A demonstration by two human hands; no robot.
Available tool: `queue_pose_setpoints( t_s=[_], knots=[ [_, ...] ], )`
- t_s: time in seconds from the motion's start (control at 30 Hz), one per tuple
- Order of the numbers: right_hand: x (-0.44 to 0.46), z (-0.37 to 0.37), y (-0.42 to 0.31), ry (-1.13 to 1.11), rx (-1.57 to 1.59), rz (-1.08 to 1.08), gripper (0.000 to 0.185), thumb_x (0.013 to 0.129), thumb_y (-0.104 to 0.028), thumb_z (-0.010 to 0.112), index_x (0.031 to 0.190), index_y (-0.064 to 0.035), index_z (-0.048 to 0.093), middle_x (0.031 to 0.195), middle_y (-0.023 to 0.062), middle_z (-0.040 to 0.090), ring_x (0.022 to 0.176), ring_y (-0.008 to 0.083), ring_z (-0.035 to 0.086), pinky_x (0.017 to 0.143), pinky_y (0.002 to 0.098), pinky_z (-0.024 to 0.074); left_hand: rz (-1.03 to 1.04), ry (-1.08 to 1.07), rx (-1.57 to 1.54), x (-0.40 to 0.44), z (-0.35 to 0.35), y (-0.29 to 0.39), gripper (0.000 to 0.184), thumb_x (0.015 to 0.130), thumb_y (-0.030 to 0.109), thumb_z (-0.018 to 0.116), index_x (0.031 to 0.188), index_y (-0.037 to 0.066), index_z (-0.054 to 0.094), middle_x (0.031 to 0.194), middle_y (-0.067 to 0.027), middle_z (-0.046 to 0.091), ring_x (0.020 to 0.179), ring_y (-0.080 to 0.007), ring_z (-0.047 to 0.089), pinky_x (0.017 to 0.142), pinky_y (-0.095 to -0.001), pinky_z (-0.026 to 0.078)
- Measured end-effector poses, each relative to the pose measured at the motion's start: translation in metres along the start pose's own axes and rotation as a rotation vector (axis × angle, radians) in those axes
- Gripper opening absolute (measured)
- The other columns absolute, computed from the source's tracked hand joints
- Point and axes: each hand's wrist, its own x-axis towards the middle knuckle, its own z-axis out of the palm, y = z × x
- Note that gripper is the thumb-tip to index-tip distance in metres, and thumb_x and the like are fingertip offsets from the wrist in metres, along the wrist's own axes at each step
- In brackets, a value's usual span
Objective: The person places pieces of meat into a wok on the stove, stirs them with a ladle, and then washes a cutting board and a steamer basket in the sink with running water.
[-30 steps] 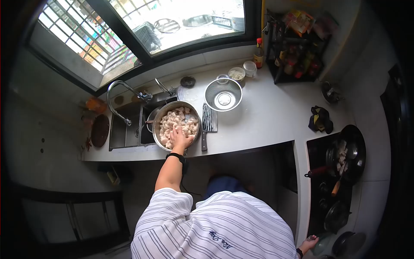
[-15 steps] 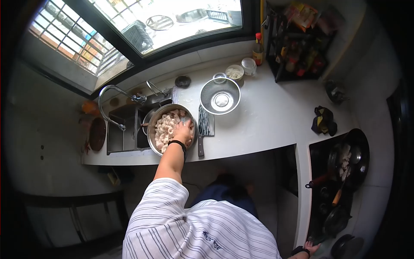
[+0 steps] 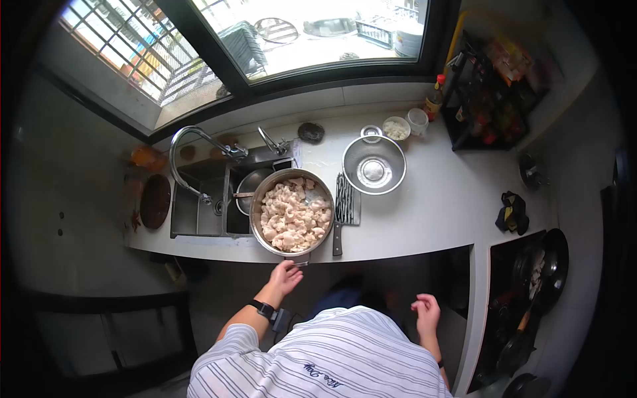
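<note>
A large metal pan [image 3: 330, 229] full of pale, chopped meat pieces [image 3: 293, 215] rests on the counter's front edge, partly over the sink. My left hand [image 3: 286, 278] is just below it, palm turned up and fingers loosely bent beside the pan's small front handle [image 3: 298, 263]; nothing shows in it. Over the dark gap in front of the counter, my right hand [image 3: 426, 310] is raised, its fingers loosely curled and apart, with nothing visible in them. A cleaver [image 3: 338, 237] lies right of the pan, and beyond it stands a metal colander [image 3: 374, 165].
The double sink [image 3: 198, 215] and curved faucet [image 3: 176, 154] are at left. Behind the colander are a white bowl [image 3: 396, 129], a clear container [image 3: 417, 121] and a red-capped bottle [image 3: 434, 99]. A wok [image 3: 553, 273] sits on the stove at right.
My left hand has come out of the meat and down to the pan's front handle. My right hand has moved from beside the stove, up and left, to in front of my body.
</note>
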Motion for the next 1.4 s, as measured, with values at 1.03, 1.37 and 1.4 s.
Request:
queue_pose_setpoints(
  t_s=[1.03, 1.37, 1.4],
  knots=[
    [0.105, 0.436, -0.004, -0.916, -1.327, -0.437, 0.061, 0.062, -0.022, 0.074, 0.118, -0.0182, 0.049, 0.122, 0.0143, 0.04, 0.108, 0.0358, 0.044, 0.081, 0.0433, 0.0485, -0.172, -0.61, -0.377, 0.03, -0.12, -0.055, 0.061, 0.058, -0.015, 0.04, 0.118, -0.003, 0.042, 0.104, -0.0174, 0.053, 0.075, -0.022, 0.053, 0.058, -0.0257, 0.047],
    [0.116, 0.318, -0.117, -0.616, -0.912, -0.422, 0.034, 0.069, -0.002, 0.055, 0.102, -0.0107, 0.058, 0.105, 0.0205, 0.049, 0.094, 0.0398, 0.054, 0.078, 0.0475, 0.0467, -0.089, -0.677, 0.338, -0.101, -0.019, 0.031, 0.085, 0.044, -0.009, 0.047, 0.128, -0.002, 0.039, 0.117, -0.021, 0.052, 0.104, -0.0361, 0.055, 0.085, -0.0421, 0.051],
    [0.122, 0.293, -0.132, -0.539, -0.854, -0.387, 0.034, 0.069, -0.001, 0.055, 0.102, -0.0099, 0.058, 0.104, 0.0199, 0.05, 0.095, 0.0386, 0.054, 0.079, 0.0458, 0.0463, -0.132, -0.711, 0.439, -0.105, 0.002, 0.04, 0.084, 0.044, -0.009, 0.047, 0.128, -0.003, 0.039, 0.117, -0.0206, 0.052, 0.104, -0.0361, 0.055, 0.083, -0.0419, 0.052]
  ],
)
